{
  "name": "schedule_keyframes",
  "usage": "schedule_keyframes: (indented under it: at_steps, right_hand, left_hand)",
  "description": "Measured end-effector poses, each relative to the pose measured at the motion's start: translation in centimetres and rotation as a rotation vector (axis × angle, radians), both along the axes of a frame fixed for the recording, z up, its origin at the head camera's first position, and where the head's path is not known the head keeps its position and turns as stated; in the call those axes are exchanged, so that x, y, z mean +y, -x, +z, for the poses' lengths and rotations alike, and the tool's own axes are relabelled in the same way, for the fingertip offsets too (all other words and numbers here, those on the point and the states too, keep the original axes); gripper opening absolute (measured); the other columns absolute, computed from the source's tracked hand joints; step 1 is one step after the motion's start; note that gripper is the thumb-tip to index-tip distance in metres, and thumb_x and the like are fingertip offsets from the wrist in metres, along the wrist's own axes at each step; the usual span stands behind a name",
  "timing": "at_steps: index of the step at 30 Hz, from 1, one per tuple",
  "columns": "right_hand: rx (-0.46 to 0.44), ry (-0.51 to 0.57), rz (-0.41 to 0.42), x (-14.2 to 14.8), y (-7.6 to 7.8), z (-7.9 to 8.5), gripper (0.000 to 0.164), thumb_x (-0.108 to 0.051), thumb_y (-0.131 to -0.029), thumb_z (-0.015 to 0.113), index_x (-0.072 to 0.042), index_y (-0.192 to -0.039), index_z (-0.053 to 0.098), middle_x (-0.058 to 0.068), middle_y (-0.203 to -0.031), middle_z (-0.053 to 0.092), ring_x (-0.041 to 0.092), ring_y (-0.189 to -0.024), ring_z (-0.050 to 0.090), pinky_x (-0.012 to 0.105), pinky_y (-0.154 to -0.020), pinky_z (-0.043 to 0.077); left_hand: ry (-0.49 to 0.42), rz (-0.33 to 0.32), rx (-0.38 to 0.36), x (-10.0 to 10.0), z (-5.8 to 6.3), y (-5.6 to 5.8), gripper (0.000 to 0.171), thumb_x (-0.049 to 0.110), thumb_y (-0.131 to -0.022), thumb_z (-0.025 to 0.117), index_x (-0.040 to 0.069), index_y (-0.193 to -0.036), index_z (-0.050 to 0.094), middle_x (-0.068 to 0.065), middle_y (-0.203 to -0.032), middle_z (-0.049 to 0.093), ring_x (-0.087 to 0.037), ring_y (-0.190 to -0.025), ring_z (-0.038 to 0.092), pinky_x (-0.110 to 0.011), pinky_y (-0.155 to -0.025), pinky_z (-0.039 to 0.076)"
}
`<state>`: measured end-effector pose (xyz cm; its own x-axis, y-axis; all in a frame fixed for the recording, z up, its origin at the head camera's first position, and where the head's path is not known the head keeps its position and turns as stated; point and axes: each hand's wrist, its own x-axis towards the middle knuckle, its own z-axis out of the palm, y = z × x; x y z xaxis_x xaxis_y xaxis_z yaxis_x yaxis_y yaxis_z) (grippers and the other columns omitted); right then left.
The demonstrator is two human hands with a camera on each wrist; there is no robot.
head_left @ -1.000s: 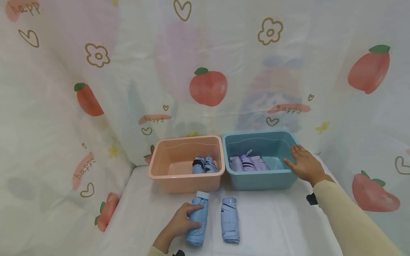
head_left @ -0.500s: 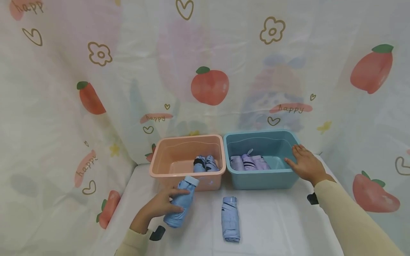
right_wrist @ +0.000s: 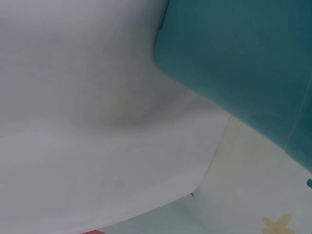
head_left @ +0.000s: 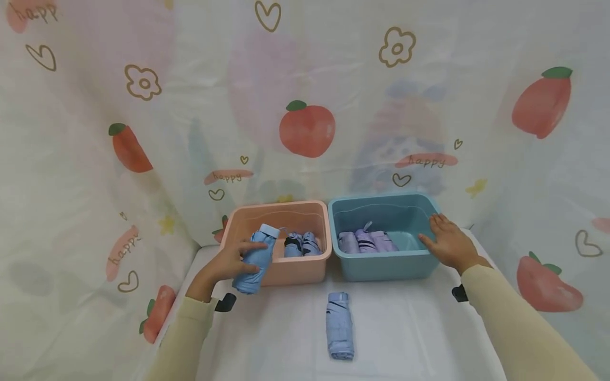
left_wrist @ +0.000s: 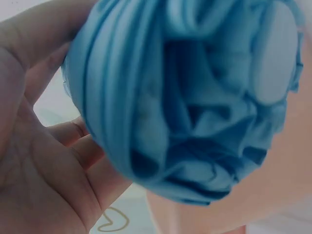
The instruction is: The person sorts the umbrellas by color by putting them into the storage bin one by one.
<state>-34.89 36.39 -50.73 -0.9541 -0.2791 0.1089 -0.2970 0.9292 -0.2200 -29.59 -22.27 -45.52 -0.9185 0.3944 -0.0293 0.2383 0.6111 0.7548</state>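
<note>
My left hand (head_left: 226,263) grips a folded light blue umbrella (head_left: 257,264) with a white end cap, tilted, at the front left of the peach bin (head_left: 300,271). In the left wrist view the gathered fabric end of that umbrella (left_wrist: 195,112) fills the middle, fingers and palm beside it. Two blue folded umbrellas (head_left: 302,245) with dark marks lie inside the peach bin. My right hand (head_left: 452,244) rests with fairly straight fingers on the right rim of the teal bin (head_left: 386,266). Three lilac folded umbrellas (head_left: 366,242) lie in it. The right hand is outside the right wrist view.
Another pale blue folded umbrella (head_left: 340,327) lies on the white-covered table (head_left: 400,328), in front of the two bins. The bins stand side by side against a printed curtain (head_left: 362,63), which also hangs at both sides.
My left hand has lifted the light blue umbrella off the table and carried it up and left to the peach bin's front. The right hand has stayed on the teal bin's rim.
</note>
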Motion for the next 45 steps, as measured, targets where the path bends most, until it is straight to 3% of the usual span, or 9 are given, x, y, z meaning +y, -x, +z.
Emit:
schedule_keyframes:
  at_steps: [7, 14, 21, 25, 33, 36, 38, 40, 45]
  right_hand:
    - [-0.004, -0.024, 0.007, 0.0, -0.2, 0.1, 0.089, -0.057, -0.101, 0.034, 0.019, -0.145, 0.020, 0.036, -0.152, 0.016, 0.048, -0.142, 0.010, 0.058, -0.112, 0.012]
    - [0.007, -0.032, -0.006, -0.1, -0.3, 0.1, 0.087, -0.056, -0.101, 0.035, 0.018, -0.145, 0.021, 0.036, -0.152, 0.017, 0.047, -0.142, 0.011, 0.058, -0.112, 0.013]
    - [0.021, -0.027, -0.022, 0.0, -0.6, -0.3, 0.086, -0.056, -0.101, 0.036, 0.017, -0.145, 0.023, 0.034, -0.152, 0.020, 0.046, -0.142, 0.012, 0.057, -0.112, 0.014]
    - [0.022, -0.028, -0.036, 0.0, -0.9, -0.2, 0.085, -0.054, -0.101, 0.037, 0.017, -0.145, 0.023, 0.034, -0.152, 0.020, 0.046, -0.142, 0.012, 0.057, -0.112, 0.013]
    - [0.037, -0.038, -0.038, -0.3, -0.6, -0.1, 0.086, -0.056, -0.100, 0.035, 0.016, -0.146, 0.024, 0.032, -0.153, 0.021, 0.044, -0.143, 0.012, 0.056, -0.113, 0.013]
    - [0.042, -0.046, -0.045, -0.3, -0.5, 0.0, 0.086, -0.056, -0.100, 0.036, 0.016, -0.146, 0.024, 0.032, -0.152, 0.022, 0.045, -0.143, 0.013, 0.056, -0.113, 0.013]
    - [0.038, -0.047, -0.050, -0.4, -0.6, 0.1, 0.086, -0.056, -0.100, 0.035, 0.016, -0.146, 0.024, 0.032, -0.153, 0.022, 0.044, -0.143, 0.013, 0.055, -0.113, 0.013]
    - [0.033, -0.044, -0.053, -0.4, -0.7, 0.2, 0.085, -0.056, -0.100, 0.036, 0.016, -0.146, 0.025, 0.032, -0.152, 0.021, 0.045, -0.143, 0.013, 0.055, -0.113, 0.013]
    - [0.030, -0.047, -0.051, -0.4, -0.8, 0.0, 0.086, -0.057, -0.100, 0.035, 0.015, -0.146, 0.025, 0.031, -0.153, 0.022, 0.044, -0.143, 0.013, 0.055, -0.113, 0.013]
  left_hand:
    - [0.040, 0.036, -0.047, -0.5, 2.3, 4.5, 0.061, 0.015, -0.079, 0.081, 0.025, -0.135, 0.061, -0.022, -0.146, 0.039, -0.041, -0.113, 0.055, -0.049, -0.083, 0.051]
    - [0.119, -0.029, -0.045, 0.1, 3.2, 7.9, 0.059, 0.015, -0.080, 0.080, 0.021, -0.136, 0.061, -0.020, -0.149, 0.038, -0.033, -0.110, 0.057, -0.042, -0.081, 0.052]
    - [0.229, -0.034, -0.050, 0.9, 2.0, 10.4, 0.056, 0.009, -0.079, 0.080, 0.017, -0.132, 0.064, -0.018, -0.144, 0.046, -0.027, -0.102, 0.058, -0.037, -0.078, 0.052]
    - [0.321, -0.078, -0.040, 1.2, 0.6, 11.9, 0.054, 0.010, -0.079, 0.080, 0.017, -0.130, 0.065, -0.018, -0.144, 0.047, -0.026, -0.105, 0.057, -0.033, -0.076, 0.050]
    - [0.371, -0.152, -0.107, 1.3, -1.8, 13.7, 0.054, 0.012, -0.080, 0.080, 0.016, -0.131, 0.064, -0.013, -0.158, 0.025, -0.029, -0.129, 0.045, -0.031, -0.079, 0.048]
    - [0.344, -0.122, -0.175, 1.3, -2.7, 14.2, 0.052, 0.011, -0.081, 0.079, 0.018, -0.131, 0.065, -0.007, -0.154, 0.036, -0.018, -0.084, 0.061, -0.028, -0.059, 0.047]
    - [0.341, -0.083, -0.225, 1.4, -3.2, 14.2, 0.051, 0.013, -0.082, 0.079, 0.021, -0.130, 0.065, -0.005, -0.148, 0.044, -0.013, -0.056, 0.048, -0.029, -0.049, 0.044]
    - [0.338, -0.044, -0.273, 1.5, -3.5, 14.2, 0.050, 0.014, -0.082, 0.079, 0.023, -0.130, 0.066, -0.003, -0.144, 0.050, -0.014, -0.049, 0.041, -0.030, -0.047, 0.046]
    - [0.382, -0.019, -0.330, 1.6, -4.3, 14.3, 0.051, 0.016, -0.081, 0.080, 0.022, -0.130, 0.066, -0.005, -0.145, 0.049, -0.017, -0.077, 0.055, -0.037, -0.058, 0.052]
